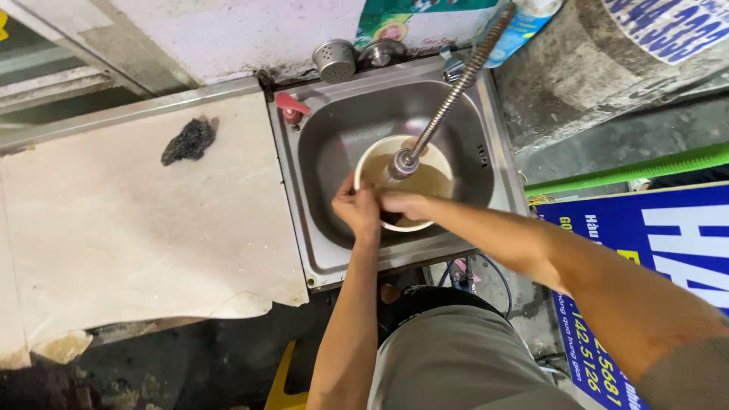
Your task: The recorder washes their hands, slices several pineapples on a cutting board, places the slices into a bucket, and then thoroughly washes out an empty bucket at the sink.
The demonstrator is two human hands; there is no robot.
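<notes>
A white bowl (pixel 439 156) holding murky brownish water stands in a steel sink (pixel 338 144). A flexible metal faucet hose (pixel 456 87) hangs over it, its nozzle (pixel 402 163) just above the water. My left hand (pixel 357 206) grips the bowl's near-left rim. My right hand (pixel 402 203) sits at the near rim next to the left one, fingers curled over the edge, with something dark under them that I cannot make out.
A worn pale countertop (pixel 114 228) lies left of the sink with a dark scrubbing wad (pixel 190 140) on it. A red tap handle (pixel 291 106) and metal strainer cups (pixel 336 61) sit at the sink's back rim. A blue sign (pixel 668 243) stands right.
</notes>
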